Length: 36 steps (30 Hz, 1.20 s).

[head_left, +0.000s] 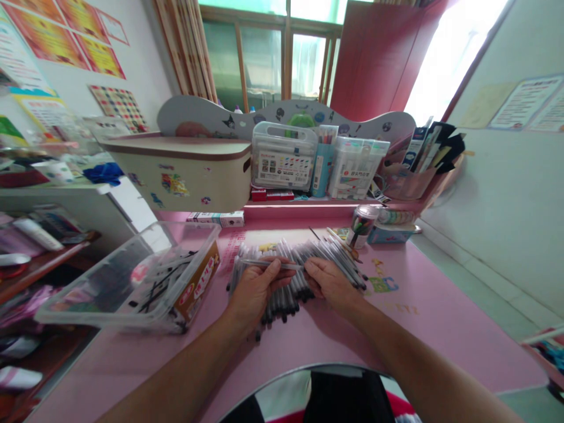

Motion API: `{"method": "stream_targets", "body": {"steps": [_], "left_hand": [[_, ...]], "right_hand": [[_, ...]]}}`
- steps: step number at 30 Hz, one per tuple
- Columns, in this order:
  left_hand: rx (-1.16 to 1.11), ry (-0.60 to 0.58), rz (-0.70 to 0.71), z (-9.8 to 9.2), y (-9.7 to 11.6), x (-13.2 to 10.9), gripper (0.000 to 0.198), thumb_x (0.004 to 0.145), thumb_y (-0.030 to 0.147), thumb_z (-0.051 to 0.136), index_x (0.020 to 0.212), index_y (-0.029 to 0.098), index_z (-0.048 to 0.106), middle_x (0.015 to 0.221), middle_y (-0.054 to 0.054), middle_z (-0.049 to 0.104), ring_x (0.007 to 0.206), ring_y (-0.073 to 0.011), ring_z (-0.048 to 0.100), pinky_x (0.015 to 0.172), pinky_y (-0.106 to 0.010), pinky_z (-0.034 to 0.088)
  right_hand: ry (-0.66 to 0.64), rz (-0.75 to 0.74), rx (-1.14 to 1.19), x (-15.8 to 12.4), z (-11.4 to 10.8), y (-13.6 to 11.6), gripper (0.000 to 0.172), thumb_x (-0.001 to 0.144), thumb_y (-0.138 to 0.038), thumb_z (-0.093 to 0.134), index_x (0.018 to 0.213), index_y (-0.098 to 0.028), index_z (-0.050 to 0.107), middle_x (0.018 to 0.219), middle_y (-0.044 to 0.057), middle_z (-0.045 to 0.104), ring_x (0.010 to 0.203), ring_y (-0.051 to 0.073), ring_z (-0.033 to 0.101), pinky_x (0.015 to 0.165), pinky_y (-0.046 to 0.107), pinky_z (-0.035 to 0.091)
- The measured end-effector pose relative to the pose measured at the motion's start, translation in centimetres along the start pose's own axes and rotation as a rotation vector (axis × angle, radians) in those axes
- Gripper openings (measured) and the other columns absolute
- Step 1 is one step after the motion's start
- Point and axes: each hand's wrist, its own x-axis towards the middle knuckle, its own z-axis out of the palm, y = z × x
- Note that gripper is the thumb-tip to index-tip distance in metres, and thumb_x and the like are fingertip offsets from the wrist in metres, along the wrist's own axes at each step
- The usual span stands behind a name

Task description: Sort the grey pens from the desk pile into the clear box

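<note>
A heap of several clear pens with black caps [304, 258] lies on the pink desk [418, 329] in front of me. My left hand [255, 291] rests on the heap's left side, fingers curled, and pinches one pen [268, 265] that lies crosswise on top. My right hand [330, 285] is at the other end of that pen, fingers bent down onto the heap, touching the pens. Both forearms reach in from the bottom of the view.
A clear plastic bin [132, 282] with a few pens and a brown box stands at the left. Behind are a cream storage box [185, 173], marker cases [284, 155], a small cup [361, 226] and a file holder [423, 158]. Shelves crowd the left.
</note>
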Motion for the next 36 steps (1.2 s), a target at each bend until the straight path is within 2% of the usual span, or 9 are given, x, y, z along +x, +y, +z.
{"method": "stream_targets", "body": {"steps": [4,10,13,16,21,24,27,32,36], "left_hand": [[0.005,0.001,0.009,-0.1,-0.01,0.02,0.03,0.072,0.037,0.08,0.086,0.012,0.073,0.084,-0.008,0.076,0.075,-0.0153,0.072,0.069,-0.022,0.057],[0.029,0.013,0.01,-0.19,-0.05,0.02,0.03,0.072,0.038,0.08,0.085,0.011,0.073,0.084,-0.01,0.076,0.076,-0.0163,0.072,0.069,-0.023,0.057],[0.028,0.013,0.015,-0.19,-0.07,0.09,0.029,0.073,0.037,0.079,0.086,0.012,0.073,0.085,-0.01,0.077,0.076,-0.0163,0.072,0.069,-0.023,0.057],[0.035,0.0,0.01,-0.19,-0.11,0.06,0.029,0.074,0.037,0.078,0.086,0.012,0.073,0.084,-0.009,0.077,0.077,-0.0163,0.072,0.07,-0.023,0.056],[0.039,0.006,0.023,-0.21,-0.01,-0.06,0.028,0.075,0.037,0.078,0.086,0.012,0.072,0.084,-0.008,0.077,0.076,-0.0152,0.071,0.07,-0.022,0.056],[0.046,-0.001,0.035,-0.31,0.08,0.02,0.026,0.076,0.036,0.076,0.087,0.013,0.072,0.084,-0.008,0.077,0.077,-0.0148,0.071,0.071,-0.022,0.056],[0.067,-0.008,0.038,-0.4,0.01,0.16,0.026,0.077,0.037,0.076,0.085,0.013,0.073,0.084,-0.008,0.076,0.077,-0.0147,0.071,0.07,-0.022,0.056],[0.094,0.002,0.042,-0.25,-0.08,0.13,0.03,0.074,0.04,0.077,0.086,0.012,0.073,0.085,-0.009,0.076,0.076,-0.0155,0.071,0.069,-0.023,0.056],[0.071,0.026,0.054,-0.23,-0.09,0.13,0.029,0.074,0.039,0.077,0.086,0.013,0.072,0.082,-0.007,0.076,0.074,-0.0154,0.071,0.068,-0.023,0.056]], "right_hand": [[0.026,-0.004,0.12,-0.02,0.13,-0.11,0.029,0.075,-0.042,0.066,0.086,-0.022,0.049,0.05,-0.011,0.039,0.037,0.007,0.028,0.035,0.019,0.019],[0.004,0.041,0.033,0.02,0.08,-0.03,0.042,0.084,-0.057,0.054,0.066,-0.02,0.047,0.045,-0.008,0.035,0.037,0.006,0.027,0.035,0.02,0.018],[-0.005,0.022,0.107,0.01,0.08,-0.05,0.03,0.076,-0.046,0.065,0.078,-0.021,0.049,0.046,-0.011,0.036,0.036,0.006,0.026,0.035,0.019,0.018],[0.031,0.023,0.16,0.03,0.11,0.0,0.028,0.076,-0.044,0.064,0.088,-0.022,0.051,0.049,-0.011,0.039,0.037,0.007,0.028,0.034,0.018,0.019],[0.023,0.034,-0.015,0.1,0.13,0.26,0.042,0.086,-0.056,0.05,0.067,-0.018,0.052,0.044,-0.007,0.038,0.038,0.007,0.029,0.036,0.02,0.019],[0.002,0.018,0.061,0.06,0.23,0.27,0.03,0.078,-0.047,0.062,0.075,-0.02,0.05,0.046,-0.01,0.037,0.038,0.006,0.028,0.035,0.019,0.019],[0.037,0.039,0.121,0.01,0.31,0.26,0.029,0.078,-0.047,0.062,0.088,-0.021,0.052,0.05,-0.01,0.042,0.037,0.007,0.031,0.034,0.019,0.019],[0.033,0.036,0.0,0.05,0.3,0.33,0.045,0.087,-0.059,0.05,0.069,-0.018,0.053,0.046,-0.007,0.038,0.037,0.007,0.03,0.035,0.021,0.02],[0.018,-0.014,0.01,0.11,0.34,0.44,0.037,0.085,-0.053,0.056,0.07,-0.02,0.05,0.047,-0.008,0.038,0.038,0.006,0.031,0.035,0.019,0.021]]}}
